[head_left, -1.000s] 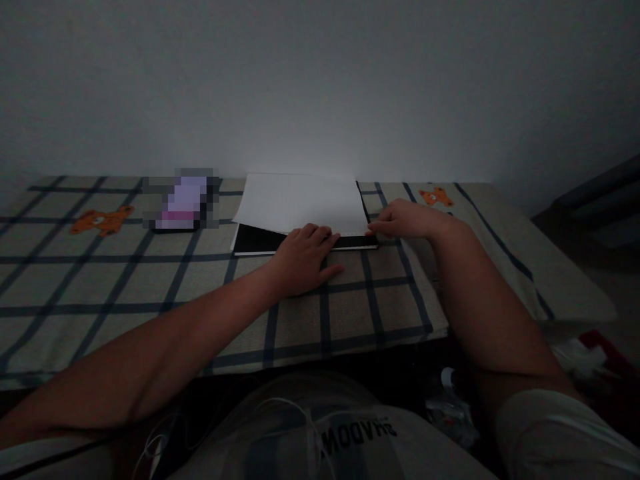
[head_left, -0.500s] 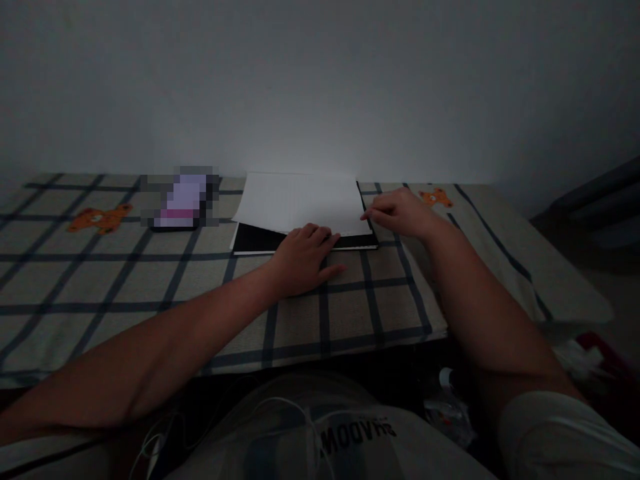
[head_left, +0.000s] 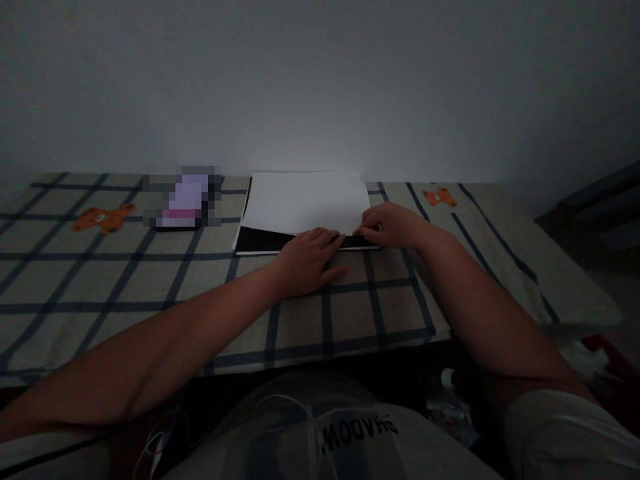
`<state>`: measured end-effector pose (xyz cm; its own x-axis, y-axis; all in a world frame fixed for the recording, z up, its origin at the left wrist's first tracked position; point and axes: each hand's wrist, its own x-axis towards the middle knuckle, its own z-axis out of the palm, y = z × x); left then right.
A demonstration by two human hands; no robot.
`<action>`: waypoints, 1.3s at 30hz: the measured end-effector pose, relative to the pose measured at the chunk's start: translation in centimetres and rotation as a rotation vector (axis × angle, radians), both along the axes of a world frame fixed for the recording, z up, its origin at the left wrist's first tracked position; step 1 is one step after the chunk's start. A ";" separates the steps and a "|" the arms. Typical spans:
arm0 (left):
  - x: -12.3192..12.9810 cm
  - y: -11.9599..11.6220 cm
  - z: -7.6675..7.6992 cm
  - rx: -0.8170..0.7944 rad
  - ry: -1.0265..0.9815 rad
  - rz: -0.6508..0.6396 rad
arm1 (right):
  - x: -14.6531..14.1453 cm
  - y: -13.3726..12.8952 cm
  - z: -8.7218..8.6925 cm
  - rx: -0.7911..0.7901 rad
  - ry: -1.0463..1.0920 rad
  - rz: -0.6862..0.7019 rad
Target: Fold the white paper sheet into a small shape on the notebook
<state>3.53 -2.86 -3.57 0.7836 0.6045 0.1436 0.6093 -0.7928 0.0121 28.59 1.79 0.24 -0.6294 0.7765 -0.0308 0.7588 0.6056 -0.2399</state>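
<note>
White paper lies over a black-topped pad on the cloth-covered tabletop, close to the wall. It looks light, flexible and easily creased or torn, best pinched at its near edge or a corner. The left hand rests flattened across that edge, grasping nothing; the right hand curls at the near right corner, whether gripping it one cannot tell
</note>
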 end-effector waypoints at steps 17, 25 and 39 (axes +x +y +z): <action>0.3 -1.2 0.6 0.079 0.087 0.004 | -0.8 -0.4 -0.3 -0.039 0.068 0.085; 0.2 -0.9 0.0 0.086 0.035 -0.043 | -0.5 0.0 -0.4 -0.010 0.066 0.068; 0.3 -0.7 0.3 0.043 0.031 -0.048 | -0.2 0.3 -0.7 -0.048 0.050 0.001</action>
<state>3.82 -3.60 -3.28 0.8163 0.5595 0.1435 0.5698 -0.8207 -0.0411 28.37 2.06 -0.44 -0.6319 0.7742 -0.0361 0.7443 0.5933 -0.3066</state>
